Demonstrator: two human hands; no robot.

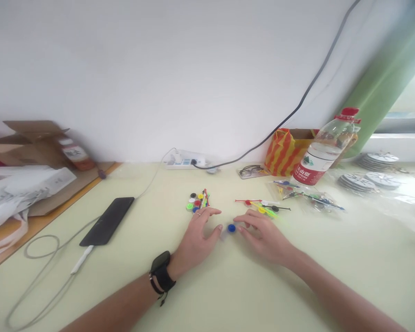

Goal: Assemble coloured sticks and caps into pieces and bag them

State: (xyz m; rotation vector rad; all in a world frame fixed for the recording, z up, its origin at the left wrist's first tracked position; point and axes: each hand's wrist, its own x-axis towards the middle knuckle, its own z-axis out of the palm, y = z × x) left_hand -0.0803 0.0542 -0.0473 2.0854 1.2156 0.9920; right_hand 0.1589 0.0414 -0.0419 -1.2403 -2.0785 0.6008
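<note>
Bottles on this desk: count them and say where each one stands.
2. A clear water bottle with a red cap and red label leans at the far right, beside the striped bag. A second bottle stands far left by the cardboard box. Others may be hidden.

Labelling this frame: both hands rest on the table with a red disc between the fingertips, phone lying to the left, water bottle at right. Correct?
Not quite. The head view shows the disc is blue, not red. The rest holds: the left hand and right hand rest on the table with it between their fingertips, the phone lies to the left, and the water bottle stands at right.
</note>
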